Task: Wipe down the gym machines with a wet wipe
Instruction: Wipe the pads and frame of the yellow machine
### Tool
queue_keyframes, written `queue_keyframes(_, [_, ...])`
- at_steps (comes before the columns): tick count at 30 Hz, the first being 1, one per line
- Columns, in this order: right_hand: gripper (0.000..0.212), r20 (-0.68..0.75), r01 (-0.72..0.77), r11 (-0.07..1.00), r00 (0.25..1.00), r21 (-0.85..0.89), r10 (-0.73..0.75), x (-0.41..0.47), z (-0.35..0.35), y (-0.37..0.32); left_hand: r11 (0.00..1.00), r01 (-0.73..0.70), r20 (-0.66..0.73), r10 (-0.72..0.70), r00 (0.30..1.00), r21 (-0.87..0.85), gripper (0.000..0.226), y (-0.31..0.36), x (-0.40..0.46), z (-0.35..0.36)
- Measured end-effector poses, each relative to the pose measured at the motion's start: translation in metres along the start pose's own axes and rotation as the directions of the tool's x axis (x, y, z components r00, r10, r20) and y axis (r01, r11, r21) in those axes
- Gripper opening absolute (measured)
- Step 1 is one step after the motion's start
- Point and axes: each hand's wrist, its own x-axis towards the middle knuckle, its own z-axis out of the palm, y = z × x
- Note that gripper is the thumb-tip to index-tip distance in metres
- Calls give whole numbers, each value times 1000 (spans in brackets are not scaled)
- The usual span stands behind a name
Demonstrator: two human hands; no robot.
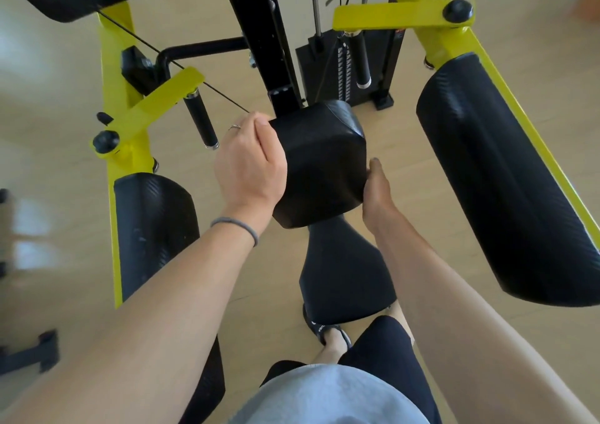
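Black, glossy back pad (319,160) gripped between both hands.

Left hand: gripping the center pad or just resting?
Gripping: left hand curls over the center pad's left edge. No wipe visible.

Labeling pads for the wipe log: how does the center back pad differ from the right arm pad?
The center back pad is short and blocky with rounded corners; the right arm pad is long and rounded. The center back pad sits on the black post; the right arm pad runs along a yellow arm. Both hands, left and right, touch the center back pad; the right arm pad is untouched. Both are black upholstery. No wipe is visible.
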Motion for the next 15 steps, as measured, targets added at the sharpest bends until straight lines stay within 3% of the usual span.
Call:
queue_keyframes(4, [57, 107, -154, 977, 985, 150, 139, 21, -8, 21, 1000, -16, -31, 17, 999, 11, 50, 0, 0, 2])
queue_keyframes(8, [53, 198, -323, 766, 946, 555, 256, 33, -11, 58, 1000, -27, -51, 28, 998, 14, 49, -2, -1, 4])
queue_keyframes(11, [39, 251, -374, 637, 927, 674, 279, 26, 7, 81, 999, -36, -63, 36, 997, 12, 48, -3, 0, 5])
queue_keyframes(15, [53, 274, -433, 497, 891, 752, 362, 9, 43, 100, 999, -34, -59, 34, 998, 0, 49, -4, 0, 6])
